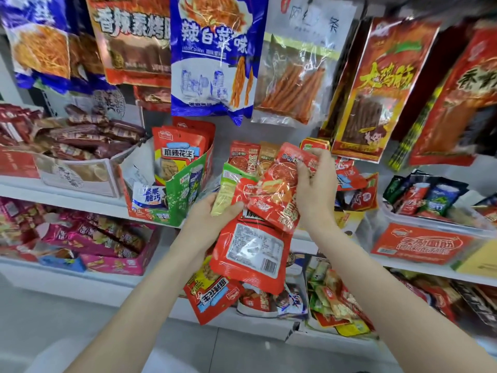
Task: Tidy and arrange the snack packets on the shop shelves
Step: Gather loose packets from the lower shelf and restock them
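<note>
My left hand (208, 219) grips a fanned bundle of snack packets in front of the shelves: a large red packet (251, 251) with its label side facing me, a pale green packet (228, 188), and several small red ones (271, 208). Another red packet (212, 294) hangs upside down below the bundle. My right hand (316, 181) pinches small red packets (291, 162) at the top of the bundle. Both hands are at the height of the middle shelf (61, 196).
Large bags (215, 57) hang above on hooks. A green and red display box (183, 179) of packets stands left of the hands. Trays of dark sausages (88, 141) sit far left, pink boxes (107, 246) below, and a red-labelled box (422, 243) right.
</note>
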Demonstrator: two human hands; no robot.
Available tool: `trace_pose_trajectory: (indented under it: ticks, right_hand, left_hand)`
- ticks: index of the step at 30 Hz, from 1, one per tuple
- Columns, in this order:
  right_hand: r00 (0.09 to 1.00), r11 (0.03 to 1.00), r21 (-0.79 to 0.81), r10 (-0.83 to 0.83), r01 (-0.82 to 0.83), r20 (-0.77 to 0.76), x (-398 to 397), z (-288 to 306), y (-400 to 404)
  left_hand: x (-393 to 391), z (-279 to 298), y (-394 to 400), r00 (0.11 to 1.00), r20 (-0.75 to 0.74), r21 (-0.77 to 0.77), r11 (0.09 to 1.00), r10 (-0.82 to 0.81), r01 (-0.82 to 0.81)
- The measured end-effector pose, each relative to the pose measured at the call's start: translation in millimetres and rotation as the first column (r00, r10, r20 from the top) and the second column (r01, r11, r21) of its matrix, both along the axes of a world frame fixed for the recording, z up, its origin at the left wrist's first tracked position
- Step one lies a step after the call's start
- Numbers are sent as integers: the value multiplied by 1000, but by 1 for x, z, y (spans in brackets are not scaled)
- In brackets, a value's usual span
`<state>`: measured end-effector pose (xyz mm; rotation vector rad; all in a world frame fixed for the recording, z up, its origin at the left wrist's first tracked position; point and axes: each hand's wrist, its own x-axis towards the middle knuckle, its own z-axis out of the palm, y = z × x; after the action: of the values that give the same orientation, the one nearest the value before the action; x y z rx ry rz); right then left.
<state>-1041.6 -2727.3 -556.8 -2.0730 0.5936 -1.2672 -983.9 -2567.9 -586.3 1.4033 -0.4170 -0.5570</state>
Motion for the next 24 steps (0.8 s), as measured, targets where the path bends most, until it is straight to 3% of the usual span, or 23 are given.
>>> trace_pose_trajectory:
  ticks: [3,7,9,10,12,15,16,17,20,24]
  right_hand:
    - [1000,993,-116,4,-6,-20,6,4,-2]
    - [990,981,-145,115,-127,-86,15,14,7]
    - [951,970,-11,237,-244,-200,16,24,4]
    - [910,937,142,346,-321,-228,15,30,0]
    - [824,781,441,548,-442,-142,10,39,-11]
    - [768,541,649,631,-536,108,7,41,-29]
    - [756,508,669,643,-543,126,7,39,-32]
    - [756,534,665,651,-522,71,8,36,-33]
    - [812,769,524,539,-365,-225,6,34,-38]
    - [918,821,489,384,-293,-94,6,53,-58]
  left_hand:
    - [2,1,2,999,-26,-5,1000,28,-28]
    - [5,4,-4,998,4,38,997,64,-64]
    - [11,7,-5,996,51,84,994,70,-74]
    - [16,8,-5,993,92,103,991,81,-90]
    - [25,10,-4,974,197,127,982,114,-141]
    - [31,14,-3,929,339,131,971,147,-201]
    - [31,14,-4,913,377,131,967,157,-221]
    - [31,15,-4,894,415,129,962,168,-241]
    - [33,16,1,861,466,130,946,205,-296]
    - [43,11,22,859,415,103,923,300,-372]
